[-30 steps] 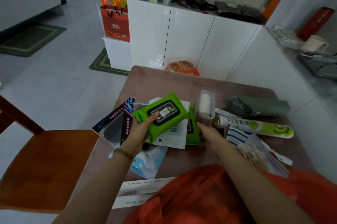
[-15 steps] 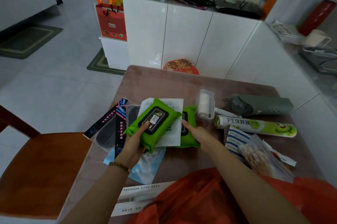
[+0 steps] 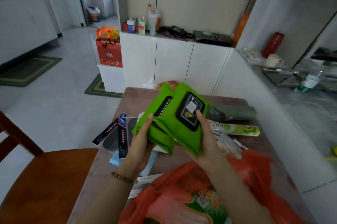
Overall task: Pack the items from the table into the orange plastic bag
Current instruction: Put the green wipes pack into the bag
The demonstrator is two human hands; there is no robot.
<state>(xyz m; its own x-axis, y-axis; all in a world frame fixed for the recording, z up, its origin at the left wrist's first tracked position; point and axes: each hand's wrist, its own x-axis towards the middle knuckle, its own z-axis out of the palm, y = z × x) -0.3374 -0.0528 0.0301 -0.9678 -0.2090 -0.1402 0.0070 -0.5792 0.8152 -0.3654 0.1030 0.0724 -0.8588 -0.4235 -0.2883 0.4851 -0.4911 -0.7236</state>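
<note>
Brown table (image 3: 237, 160) — film roll (image 3: 240, 129), bag (image 3: 191, 196)

Dim, soft indoor daylight, brighter at the far doorway; wide-angle bending at edges, slight motion blur throughout.

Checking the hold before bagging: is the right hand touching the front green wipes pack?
Touching. Head view: the right hand grips the front green wipes pack, its thumb lying on the black label.
</note>
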